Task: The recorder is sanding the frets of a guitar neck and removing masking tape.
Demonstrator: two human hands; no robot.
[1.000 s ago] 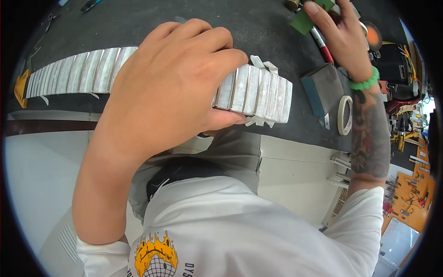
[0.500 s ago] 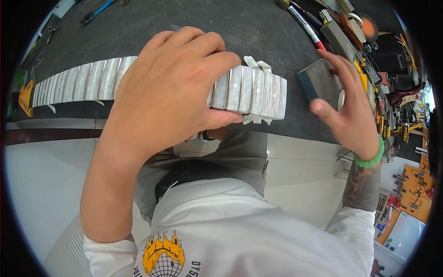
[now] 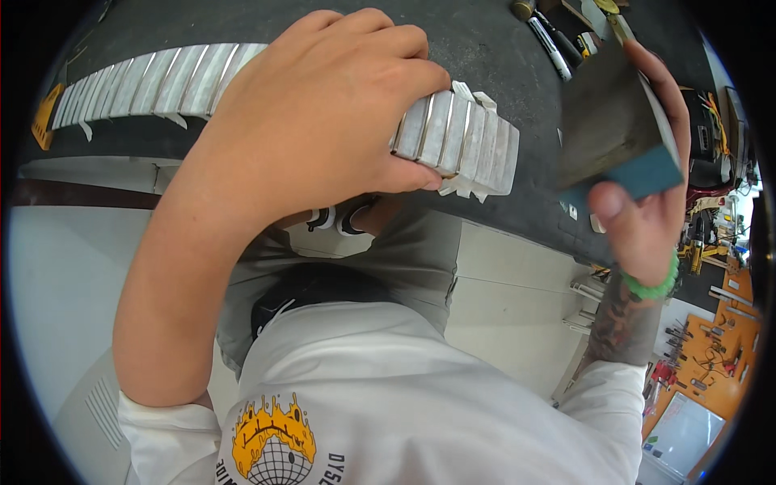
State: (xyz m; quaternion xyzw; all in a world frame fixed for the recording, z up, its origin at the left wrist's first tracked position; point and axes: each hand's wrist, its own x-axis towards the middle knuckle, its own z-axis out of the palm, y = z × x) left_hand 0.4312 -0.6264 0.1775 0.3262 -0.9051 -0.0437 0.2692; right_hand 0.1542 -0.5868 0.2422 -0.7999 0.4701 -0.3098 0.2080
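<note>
While the left grip point(image 3: 343, 105) arches over the middle of a long, slender guitar neck point(image 3: 457, 133), closed around it with the thumb pressed along the near edge and the fingers curled toward the far one, the right grip point(image 3: 653, 222) grasps a chunky, straight-sided block point(image 3: 610, 121). That block is two-toned, its broad face a smudged, matte grey and its near side a flat teal blue; the thumb bears on the blue side and the fingers run up the right flank. It is tilted and well apart from the neck, to its right.

The neck lies lengthwise along the near side of a dark counter point(image 3: 501, 56), whose dull surface is finely speckled. Thin, shiny metal frets cross it like rungs, with chalky, grey-white bands between them, and crumpled strips of white tape point(image 3: 465, 187) stick out from its edges near the blunt right end. At the far left is an orange-yellow piece point(image 3: 46, 117) with small holes.

Beyond the block lies a slim, round-bodied marker point(image 3: 550, 48) with a white barrel. Glossy green beads form a bracelet point(image 3: 655, 281) around the right wrist.
</note>
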